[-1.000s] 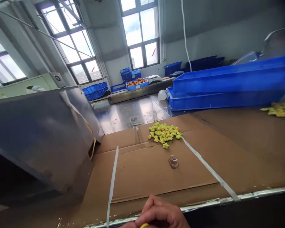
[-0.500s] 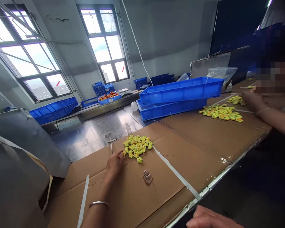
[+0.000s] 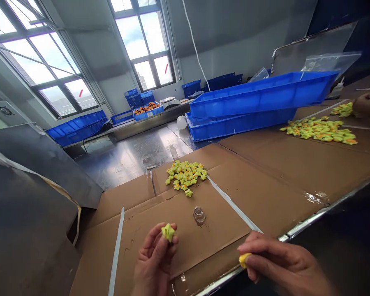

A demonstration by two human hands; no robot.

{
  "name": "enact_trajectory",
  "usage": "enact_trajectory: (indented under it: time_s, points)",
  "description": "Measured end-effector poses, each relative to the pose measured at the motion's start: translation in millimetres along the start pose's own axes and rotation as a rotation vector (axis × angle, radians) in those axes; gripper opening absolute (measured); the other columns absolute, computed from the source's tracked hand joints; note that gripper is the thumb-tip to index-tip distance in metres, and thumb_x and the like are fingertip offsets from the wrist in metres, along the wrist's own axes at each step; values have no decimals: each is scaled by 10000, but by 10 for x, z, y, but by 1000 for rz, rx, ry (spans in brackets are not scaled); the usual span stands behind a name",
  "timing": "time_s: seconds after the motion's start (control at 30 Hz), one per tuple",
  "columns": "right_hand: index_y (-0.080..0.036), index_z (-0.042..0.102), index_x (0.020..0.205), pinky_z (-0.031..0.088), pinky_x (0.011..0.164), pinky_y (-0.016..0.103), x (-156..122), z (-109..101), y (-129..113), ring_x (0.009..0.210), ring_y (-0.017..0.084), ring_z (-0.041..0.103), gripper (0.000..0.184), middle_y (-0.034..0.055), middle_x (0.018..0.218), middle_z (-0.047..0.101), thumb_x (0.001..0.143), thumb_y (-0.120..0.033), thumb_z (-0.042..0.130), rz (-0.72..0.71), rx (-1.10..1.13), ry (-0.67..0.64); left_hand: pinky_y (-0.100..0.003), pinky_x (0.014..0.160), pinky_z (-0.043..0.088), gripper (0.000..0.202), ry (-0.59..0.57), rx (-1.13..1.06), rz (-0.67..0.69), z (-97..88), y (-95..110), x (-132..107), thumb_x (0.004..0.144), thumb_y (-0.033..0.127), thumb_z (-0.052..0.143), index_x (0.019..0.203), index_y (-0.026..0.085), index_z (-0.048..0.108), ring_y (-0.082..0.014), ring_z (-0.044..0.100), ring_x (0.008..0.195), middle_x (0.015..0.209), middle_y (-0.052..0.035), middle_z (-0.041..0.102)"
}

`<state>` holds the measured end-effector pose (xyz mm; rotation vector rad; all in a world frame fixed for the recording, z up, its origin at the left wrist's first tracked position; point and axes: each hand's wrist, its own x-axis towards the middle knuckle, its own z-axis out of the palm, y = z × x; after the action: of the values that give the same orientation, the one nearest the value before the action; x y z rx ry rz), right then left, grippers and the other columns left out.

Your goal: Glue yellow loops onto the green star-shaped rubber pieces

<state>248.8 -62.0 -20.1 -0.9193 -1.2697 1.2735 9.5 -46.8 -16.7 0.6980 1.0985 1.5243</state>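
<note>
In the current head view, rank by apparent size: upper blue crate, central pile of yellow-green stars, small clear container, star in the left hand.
1. Upper blue crate
2. Central pile of yellow-green stars
3. Small clear container and the star in the left hand: too alike to rank

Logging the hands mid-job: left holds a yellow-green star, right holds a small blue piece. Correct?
Not quite: the head view shows the small piece in the right hand is yellow, not blue. The left hand does hold a yellow-green star.

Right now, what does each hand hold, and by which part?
Left hand: green star, by its edges. Right hand: yellow piece; held part hidden.
</note>
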Motion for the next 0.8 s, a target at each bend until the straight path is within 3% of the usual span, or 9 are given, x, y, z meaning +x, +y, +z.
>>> enact_trajectory:
  time_s: [0.07,0.13,0.27,0.43,0.53,0.8]
  points:
    - [-207,741,771,494,585,183,47,163,-49,566,115,570,96,-2,612,579,773,-303,743,96,102,-63,-112,518,532,343,71,-188,-140,62,-133,-291,439,223,896,755,238,761,-107,688,599,882,-42,774]
    - [-184,730,764,492,569,172,66,336,-68,552,103,573,110,-2,619,599,752,-287,767,172,221,-119,-107,480,524,343,105,-279,-213,128,-256,-466,391,173,905,700,225,764,-110,680,546,803,-43,777]
    - [-147,713,798,485,572,156,45,541,2,561,90,585,148,28,668,662,769,-283,763,279,336,-205,-126,446,516,348,91,-385,-192,200,-451,-605,399,189,904,719,218,769,-107,651,497,708,-30,763]
    - [-121,700,811,466,577,149,13,534,111,545,78,563,179,22,615,651,781,-288,756,364,305,-173,-107,439,501,343,129,-442,-199,228,-554,-675,403,283,902,697,170,767,-76,613,458,668,-30,746]
    - [-106,697,824,464,583,163,18,514,125,562,87,562,186,44,655,668,787,-282,747,384,298,-174,-124,477,532,353,167,-431,-251,245,-552,-695,389,237,907,707,168,771,-102,649,510,749,-49,765]
    - [-93,689,804,446,571,159,27,481,91,547,83,548,240,42,642,661,747,-308,777,412,310,-129,-111,478,535,380,239,-447,-370,286,-540,-743,328,208,916,679,202,771,-98,657,514,698,-35,763]
